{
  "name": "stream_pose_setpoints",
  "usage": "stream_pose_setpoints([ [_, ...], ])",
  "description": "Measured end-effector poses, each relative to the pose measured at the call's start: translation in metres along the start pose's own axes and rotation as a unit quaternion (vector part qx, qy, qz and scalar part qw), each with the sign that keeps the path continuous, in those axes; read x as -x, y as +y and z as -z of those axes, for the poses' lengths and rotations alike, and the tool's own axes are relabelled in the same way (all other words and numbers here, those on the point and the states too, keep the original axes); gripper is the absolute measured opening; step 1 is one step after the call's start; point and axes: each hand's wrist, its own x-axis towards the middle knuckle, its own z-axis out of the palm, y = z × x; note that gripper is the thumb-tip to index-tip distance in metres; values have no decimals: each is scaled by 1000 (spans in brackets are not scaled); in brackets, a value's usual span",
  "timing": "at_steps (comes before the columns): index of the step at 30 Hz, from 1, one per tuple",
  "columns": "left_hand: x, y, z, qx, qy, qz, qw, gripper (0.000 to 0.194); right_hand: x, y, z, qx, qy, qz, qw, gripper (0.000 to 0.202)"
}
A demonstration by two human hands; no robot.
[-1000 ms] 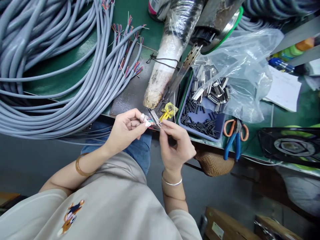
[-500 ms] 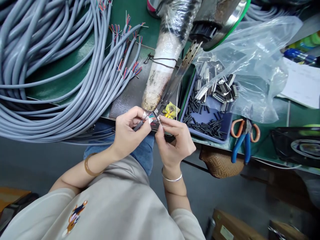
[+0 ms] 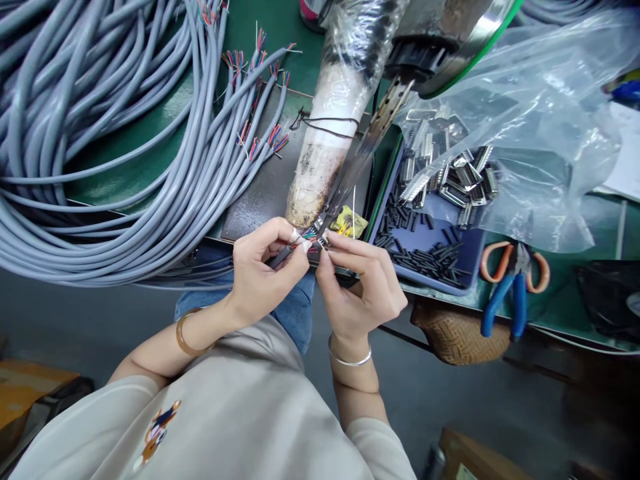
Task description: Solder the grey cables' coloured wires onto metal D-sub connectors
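My left hand [image 3: 265,270] pinches the end of a grey cable [image 3: 281,257], with white coverings on its thumb and a fingertip. Thin coloured wires [image 3: 311,236] fan out of the cable end between my hands. My right hand [image 3: 367,283] is closed, thumb and fingertips on a small metal pin connector [image 3: 323,243] at those wires. Fingers partly hide the connector. Right above it comes down the dark tip of a soldering iron [image 3: 357,160] with a perforated metal barrel; whether it touches a wire I cannot tell.
Left lies a big bundle of grey cables [image 3: 175,173] with stripped ends. A taped white tube [image 3: 317,157] reaches toward my hands. To the right are a blue tray [image 3: 407,241] holding black sleeves and metal connectors [image 3: 467,177], a plastic bag [image 3: 545,133], pliers [image 3: 513,287] and a yellow sponge [image 3: 349,221].
The view has shifted slightly, so the bench things sit farther right. The connector and wire ends now lie closer under the iron's tip. Both hands keep their grips.
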Motion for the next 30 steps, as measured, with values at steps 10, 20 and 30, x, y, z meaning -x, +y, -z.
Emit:
stream_pose_setpoints([
  [10, -2, 2, 5, 7, -10, 68, 998, 17, 4, 1, 1, 24, -14, 33, 999, 19],
  [20, -2, 4, 9, 36, -26, 104, 994, 12, 3, 1, 1, -27, -22, -17, 999, 17],
  [30, 0, -5, 7, -20, -8, 50, 999, 14, 2, 4, -3, -25, -17, -18, 999, 18],
])
